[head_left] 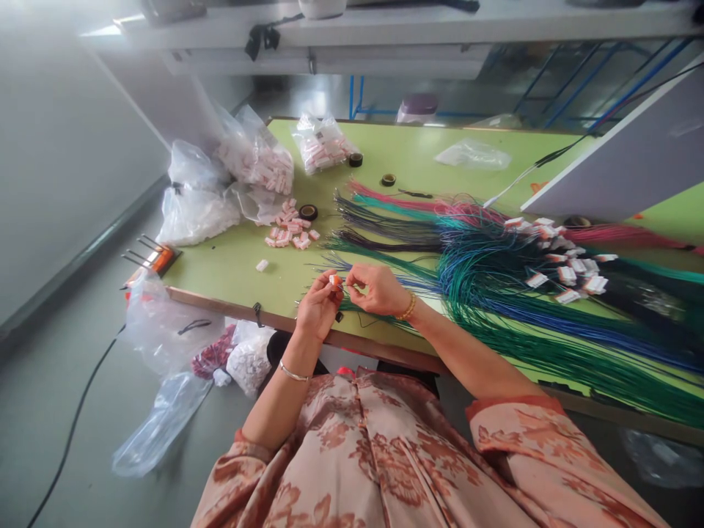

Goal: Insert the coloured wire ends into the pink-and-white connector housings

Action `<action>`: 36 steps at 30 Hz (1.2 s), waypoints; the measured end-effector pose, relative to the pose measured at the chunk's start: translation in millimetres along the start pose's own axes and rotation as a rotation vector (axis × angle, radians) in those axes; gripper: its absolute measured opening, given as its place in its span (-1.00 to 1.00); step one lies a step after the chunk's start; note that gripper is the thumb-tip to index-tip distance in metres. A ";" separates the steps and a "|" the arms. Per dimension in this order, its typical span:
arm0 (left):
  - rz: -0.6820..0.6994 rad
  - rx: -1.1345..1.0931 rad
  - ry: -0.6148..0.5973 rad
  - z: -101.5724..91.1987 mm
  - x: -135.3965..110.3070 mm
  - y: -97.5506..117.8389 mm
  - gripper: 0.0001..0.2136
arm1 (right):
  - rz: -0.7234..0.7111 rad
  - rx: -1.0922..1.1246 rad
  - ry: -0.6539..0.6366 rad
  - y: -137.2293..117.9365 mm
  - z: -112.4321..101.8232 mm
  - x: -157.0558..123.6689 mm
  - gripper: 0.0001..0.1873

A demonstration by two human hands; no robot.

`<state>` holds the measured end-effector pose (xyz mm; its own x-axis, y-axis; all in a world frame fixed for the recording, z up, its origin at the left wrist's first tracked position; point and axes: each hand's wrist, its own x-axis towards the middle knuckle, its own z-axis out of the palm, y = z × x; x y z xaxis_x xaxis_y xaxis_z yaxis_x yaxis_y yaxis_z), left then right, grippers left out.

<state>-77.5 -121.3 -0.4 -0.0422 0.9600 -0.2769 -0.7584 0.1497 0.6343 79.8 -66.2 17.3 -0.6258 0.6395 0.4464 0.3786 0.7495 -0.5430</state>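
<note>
My left hand pinches a small white and orange connector above the near edge of the green table. My right hand is closed in a pinch right beside it, fingertips at the connector, apparently on a thin wire that is too fine to make out. Long bundles of green, blue, pink and black wires fan out to the right. Some carry fitted white connectors. A loose pile of connectors lies ahead on the left.
Plastic bags of connectors stand at the far left of the table, with tape rolls near them. More bags hang and lie on the floor to the left. A white panel leans at the right.
</note>
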 end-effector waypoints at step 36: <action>0.046 0.160 0.106 6.2 22.2 -23.1 -0.77 | 0.593 -0.241 -0.110 115.6 -34.5 61.5 -0.86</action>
<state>-56.9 -102.0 -16.8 -0.1492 0.9377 -0.3137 -0.6412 0.1498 0.7526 108.6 65.7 6.6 -0.3249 0.9450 0.0376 0.8157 0.3001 -0.4945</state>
